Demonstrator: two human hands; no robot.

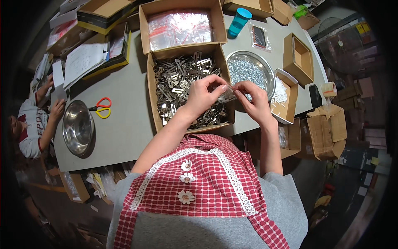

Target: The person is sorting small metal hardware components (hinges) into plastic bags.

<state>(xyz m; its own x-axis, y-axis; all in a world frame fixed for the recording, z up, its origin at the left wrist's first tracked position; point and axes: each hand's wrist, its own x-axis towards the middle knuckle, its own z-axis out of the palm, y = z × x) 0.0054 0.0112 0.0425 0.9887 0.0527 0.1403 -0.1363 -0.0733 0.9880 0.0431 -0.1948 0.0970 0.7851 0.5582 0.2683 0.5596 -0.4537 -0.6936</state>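
Observation:
A small clear plastic bag (225, 98) is pinched between my two hands, over the right edge of a cardboard box of metal clips (176, 79). My left hand (204, 94) grips one side of it with thumb and forefinger. On the other side, my right hand (253, 100) pinches its edge, fingers closed. What the bag contains is too small to make out. Just beyond my right hand stands a round metal tray (271, 68) with many small silvery screw-like pieces (247, 71). Behind the clips, another cardboard box holds flat clear bags with red strips (180, 29).
To the left lie scissors with red and yellow handles (102, 108) and a steel bowl (78, 128). At right are a box of white plugs (280, 92), an open carton (298, 58), a blue cup (239, 23) and a bagged phone-like item (259, 36). Another person (35, 120) sits far left, holding white card.

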